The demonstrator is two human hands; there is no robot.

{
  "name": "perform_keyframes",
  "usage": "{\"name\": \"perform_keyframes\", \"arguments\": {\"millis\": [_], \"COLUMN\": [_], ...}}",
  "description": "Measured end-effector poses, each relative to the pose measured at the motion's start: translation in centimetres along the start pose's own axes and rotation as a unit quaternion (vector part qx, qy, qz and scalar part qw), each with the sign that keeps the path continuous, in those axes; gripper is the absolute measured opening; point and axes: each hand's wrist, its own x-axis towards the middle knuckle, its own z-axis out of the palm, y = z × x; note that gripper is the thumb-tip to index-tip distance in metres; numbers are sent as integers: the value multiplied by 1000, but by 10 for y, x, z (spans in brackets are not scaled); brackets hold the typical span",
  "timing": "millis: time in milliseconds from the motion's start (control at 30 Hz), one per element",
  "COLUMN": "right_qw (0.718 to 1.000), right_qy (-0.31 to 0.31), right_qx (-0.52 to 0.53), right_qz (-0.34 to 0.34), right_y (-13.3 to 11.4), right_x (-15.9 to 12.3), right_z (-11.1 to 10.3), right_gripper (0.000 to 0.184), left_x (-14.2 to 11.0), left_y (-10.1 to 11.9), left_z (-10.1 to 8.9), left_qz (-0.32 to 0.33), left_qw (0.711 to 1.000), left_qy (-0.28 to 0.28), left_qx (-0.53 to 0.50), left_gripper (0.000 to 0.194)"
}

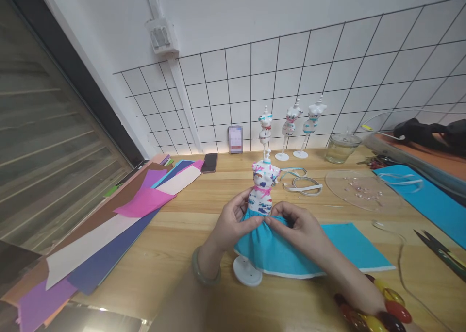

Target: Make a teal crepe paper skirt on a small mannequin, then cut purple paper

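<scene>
A small white doll mannequin (262,189) splashed with pink, blue and purple paint stands upright before me on a round white base. Turquoise fabric (276,252) with a white lower edge is gathered in pleats at its waist, and its loose end trails off to the right on the table. My left hand (236,215) pinches the gathered top edge at the front, its fingers partly behind the mannequin. From the right, my right hand (300,223) pinches the same edge, thumb close to the left thumb. The fingertips behind the cloth are hidden.
Three more painted mannequins, one here (290,121), stand by the wall. Coloured fabric strips (120,225) lie left. A glass cup (341,147), a clear plate with small beads (337,191), ribbon coils (306,186), a blue sheet (429,201) and scissors (439,249) are on the right.
</scene>
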Motion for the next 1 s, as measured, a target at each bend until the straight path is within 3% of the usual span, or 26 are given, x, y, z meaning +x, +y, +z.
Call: {"name": "perform_keyframes", "arguments": {"millis": [233, 333, 433, 567, 633, 800, 1000], "right_qw": [999, 995, 984, 953, 935, 901, 904], "right_qy": [-4, 45, 69, 1, -12, 4, -11], "right_qx": [-23, -39, -82, -143, -183, -247, -237], "right_qz": [-41, -75, -144, -268, -304, -356, -357], "right_y": [0, 2, 1, -3, -2, 4, -2], "right_x": [-1, -1, -3, -9, -10, -10, -13], "right_z": [2, 1, -2, -1, 3, 11, 12], "right_gripper": [14, 17, 28, 53, 57, 33, 42], "left_x": [2, 4, 7, 11, 12, 13, 13], "left_y": [-1, -1, -3, -6, -7, -8, -7], "left_z": [0, -1, -4, -10, -12, -13, -17], "left_qz": [-25, -43, -53, -51, -39, -40, -59], "left_qw": [998, 995, 986, 971, 968, 965, 967], "left_qy": [61, 92, 157, 224, 235, 246, 227], "left_qx": [21, 1, -15, -61, -80, -87, -99], "left_gripper": [56, 53, 49, 41, 40, 40, 34]}}
